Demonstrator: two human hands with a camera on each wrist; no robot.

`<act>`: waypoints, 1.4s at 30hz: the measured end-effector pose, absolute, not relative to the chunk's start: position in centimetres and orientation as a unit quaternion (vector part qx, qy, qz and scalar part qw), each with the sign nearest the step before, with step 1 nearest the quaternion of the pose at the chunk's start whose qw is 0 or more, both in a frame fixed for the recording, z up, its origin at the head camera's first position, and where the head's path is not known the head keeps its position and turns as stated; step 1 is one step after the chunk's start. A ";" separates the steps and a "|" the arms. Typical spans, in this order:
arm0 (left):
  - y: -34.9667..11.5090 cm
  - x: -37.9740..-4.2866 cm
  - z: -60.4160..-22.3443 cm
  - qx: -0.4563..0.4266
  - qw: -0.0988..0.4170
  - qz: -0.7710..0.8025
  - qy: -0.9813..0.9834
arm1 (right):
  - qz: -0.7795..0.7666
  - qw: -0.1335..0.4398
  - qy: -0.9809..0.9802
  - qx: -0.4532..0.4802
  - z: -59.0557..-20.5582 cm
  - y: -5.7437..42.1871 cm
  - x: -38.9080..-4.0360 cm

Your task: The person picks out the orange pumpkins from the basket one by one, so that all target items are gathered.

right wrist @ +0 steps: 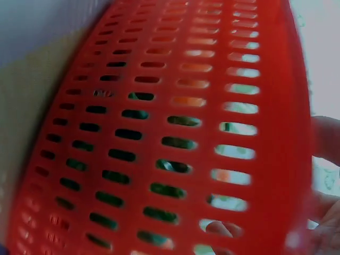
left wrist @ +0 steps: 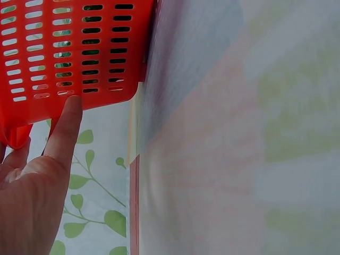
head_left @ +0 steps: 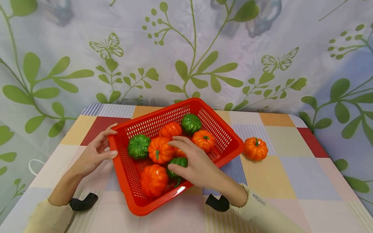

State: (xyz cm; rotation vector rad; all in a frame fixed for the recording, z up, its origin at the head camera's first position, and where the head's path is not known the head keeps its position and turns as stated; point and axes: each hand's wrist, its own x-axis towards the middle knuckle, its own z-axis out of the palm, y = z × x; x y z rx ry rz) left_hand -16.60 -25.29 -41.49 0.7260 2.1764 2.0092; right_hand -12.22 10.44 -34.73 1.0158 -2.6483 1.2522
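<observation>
A red plastic basket [head_left: 128, 197] with slotted walls stands at an angle on the table, holding several orange pumpkins and three green ones. My left hand [head_left: 93, 155] grips its left rim, one finger lying against the outer wall in the left wrist view. Reaching over the front rim, my right hand [head_left: 195, 160] has its fingers spread above the contents. Its thumb overlaps a green pumpkin [head_left: 178, 162], and its fingertips are close to an orange pumpkin [head_left: 160, 149]. In the right wrist view, the slotted basket wall [right wrist: 143, 127] hides most of that hand.
One orange pumpkin [head_left: 255, 149] sits on the table, right of the basket. A patchwork-patterned cloth [head_left: 303, 178] covers the tabletop. Behind it hangs a pale curtain [head_left: 131, 26] with green leaves and butterflies. Black curved pieces [head_left: 84, 202] show at both wrists.
</observation>
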 end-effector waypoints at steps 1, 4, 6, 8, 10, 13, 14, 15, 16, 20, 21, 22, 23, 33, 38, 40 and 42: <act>-25.3 -16.6 -41.5 0.237 0.046 0.658 0.714 | 0.400 0.018 -0.856 0.327 -34.9 10.1 -12.6; -25.3 -16.6 -41.6 0.238 0.047 0.658 0.713 | 0.406 0.005 -0.855 0.322 -35.2 9.4 -13.9; -25.3 -16.6 -41.6 0.238 0.048 0.658 0.712 | 0.407 -0.006 -0.857 0.315 -35.4 9.1 -14.6; -25.3 -16.6 -41.6 0.241 0.051 0.659 0.710 | 0.409 -0.020 -0.858 0.308 -35.5 8.9 -15.2; -25.3 -16.6 -41.5 0.244 0.052 0.660 0.709 | 0.402 -0.035 -0.862 0.306 -35.6 8.7 -15.7; -25.3 -16.6 -41.5 0.248 0.051 0.662 0.705 | 0.379 -0.060 -0.871 0.308 -35.5 8.4 -15.9; -25.3 -16.6 -41.4 0.247 0.050 0.663 0.704 | 0.366 -0.066 -0.875 0.310 -35.5 8.3 -15.9; -25.3 -16.6 -41.4 0.249 0.050 0.664 0.703 | 0.354 -0.073 -0.879 0.311 -35.5 8.2 -15.8; -25.3 -16.6 -41.4 0.249 0.050 0.664 0.703 | 0.342 -0.078 -0.883 0.313 -35.4 8.1 -15.8; -25.4 -16.7 -41.5 0.250 0.051 0.666 0.701 | 0.310 -0.091 -0.895 0.307 -35.4 8.0 -15.6; -25.4 -16.8 -41.5 0.250 0.051 0.666 0.701 | 0.309 -0.092 -0.896 0.304 -35.4 7.9 -15.5; -25.4 -16.8 -41.6 0.250 0.051 0.667 0.700 | 0.309 -0.092 -0.897 0.303 -35.4 7.9 -15.5; -25.4 -16.8 -41.6 0.249 0.052 0.667 0.700 | 0.309 -0.091 -0.897 0.302 -35.5 7.9 -15.5; -25.3 -16.7 -41.6 0.242 0.048 0.665 0.704 | 0.328 -0.032 -0.892 0.309 -35.7 8.0 -15.8; -25.1 -16.6 -41.5 0.231 0.047 0.662 0.712 | 0.326 -0.014 -0.893 0.310 -35.7 7.9 -15.7; -25.1 -16.6 -41.4 0.227 0.047 0.661 0.714 | 0.337 0.002 -0.892 0.302 -35.8 7.9 -15.7; -25.1 -16.5 -41.4 0.225 0.047 0.660 0.715 | 0.356 0.019 -0.887 0.293 -35.9 8.0 -15.6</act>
